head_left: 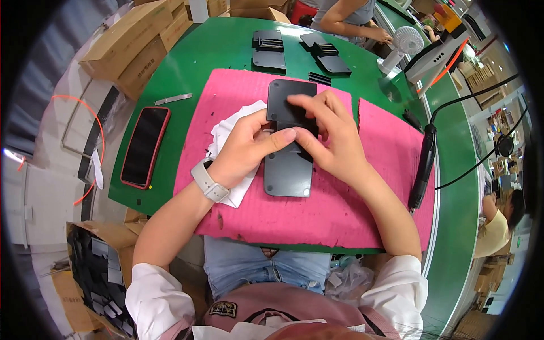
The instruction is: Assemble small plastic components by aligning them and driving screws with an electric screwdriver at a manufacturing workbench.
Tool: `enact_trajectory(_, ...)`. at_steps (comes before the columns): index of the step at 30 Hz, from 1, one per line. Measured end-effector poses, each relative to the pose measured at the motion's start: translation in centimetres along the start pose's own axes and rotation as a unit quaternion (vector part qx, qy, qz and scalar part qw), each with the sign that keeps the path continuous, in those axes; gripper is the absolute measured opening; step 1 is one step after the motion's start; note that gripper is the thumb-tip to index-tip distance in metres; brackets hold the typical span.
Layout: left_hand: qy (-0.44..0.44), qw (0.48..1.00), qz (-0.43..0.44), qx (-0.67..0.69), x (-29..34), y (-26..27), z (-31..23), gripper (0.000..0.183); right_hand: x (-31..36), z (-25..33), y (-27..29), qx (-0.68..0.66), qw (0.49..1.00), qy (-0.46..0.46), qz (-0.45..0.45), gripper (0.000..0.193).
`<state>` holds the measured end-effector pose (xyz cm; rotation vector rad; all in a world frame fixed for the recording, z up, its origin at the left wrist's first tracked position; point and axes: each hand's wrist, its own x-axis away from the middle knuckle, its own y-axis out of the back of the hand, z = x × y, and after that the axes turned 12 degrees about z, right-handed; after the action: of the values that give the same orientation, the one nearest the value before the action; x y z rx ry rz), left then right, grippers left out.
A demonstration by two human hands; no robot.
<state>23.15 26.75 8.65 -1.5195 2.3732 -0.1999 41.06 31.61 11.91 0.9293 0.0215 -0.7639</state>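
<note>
A black two-panel plastic part [288, 175] lies lengthwise before me over a pink mat [351, 209], its panels joined at a narrower middle. My left hand [249, 141] grips that middle from the left side, thumb on top and fingers mostly hidden. From the right, my right hand [337, 139] holds the same middle; its thumb tip meets the left thumb, and its index finger bends over the far panel. Beneath my left hand and wrist a crumpled white cloth [241, 190] is spread on the mat.
Similar black parts [269, 54] sit on the green table [226, 42] beyond the mat. A phone [145, 147] rests at left. At right are a corded black handheld tool [422, 170] and a white fan [405, 45]. An open carton [102, 272] of black pieces stands lower left. Another person [351, 20] works opposite.
</note>
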Motion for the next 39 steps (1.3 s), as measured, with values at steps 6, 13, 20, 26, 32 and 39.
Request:
enact_trajectory(6, 0.036, 0.986, 0.159, -0.040, 0.2, -1.4, 0.4, 0.044, 2.3, 0.9, 4.4, -0.066, 0.985, -0.119, -0.102, 0.021)
enact_trajectory(13, -0.096, 0.868, 0.172, -0.457, 0.1, -5.7, 2.5, 0.034, 8.1, -2.6, 8.5, -0.128, 0.941, -0.225, -0.219, 0.017)
enact_trajectory(20, -0.065, 0.880, 0.009, -0.471, -1.2, -2.3, 2.1, 0.014, 12.4, -3.7, 10.2, 0.052, 0.924, -0.213, -0.314, 0.013)
enact_trajectory(26, -0.136, 0.761, 0.030, -0.633, -2.9, -0.2, 2.8, 0.017, 15.3, -5.2, 12.2, 0.543, 0.746, -0.325, -0.209, 0.040)
enact_trajectory(32, -0.098, 0.780, 0.049, -0.616, -3.5, 0.5, 3.1, 0.013, 15.1, -7.5, 11.6, 0.399, 0.767, -0.485, -0.132, 0.065)
enact_trajectory(39, -0.067, 0.871, -0.005, -0.486, -2.5, -1.9, 1.4, 0.011, 13.9, -8.0, 13.5, 0.118, 0.882, -0.437, -0.130, 0.056)
